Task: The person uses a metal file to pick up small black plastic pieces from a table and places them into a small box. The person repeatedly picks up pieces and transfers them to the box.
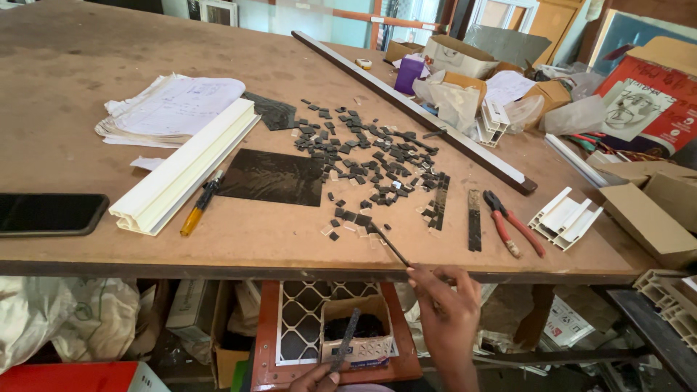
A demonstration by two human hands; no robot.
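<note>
A wide brown worktable (87, 43) fills most of the frame, its front edge running across the lower middle. A long dark straightedge (414, 112) lies diagonally from the upper centre toward the right. Left of centre rests a white plastic profile (185, 168), with a stack of papers (170, 109) above it and a dark phone (49, 214) at the far left edge. A black sheet (272, 176) lies in the middle of the table, and beside it, up and to the right, a scatter of small black squares (367, 160) spreads out. Red-handled pliers (512, 223) lie to the right, a yellow-handled knife (200, 205) to the left.

Below the table edge, at lower centre right, the right hand (446, 308) pinches the near end of a thin dark strip (388, 245), which slants up onto the table toward the squares. At the bottom centre, the left hand (316, 379), mostly cut off, grips a narrow dark strip piece (346, 337) over a small cardboard box (357, 330).
</note>
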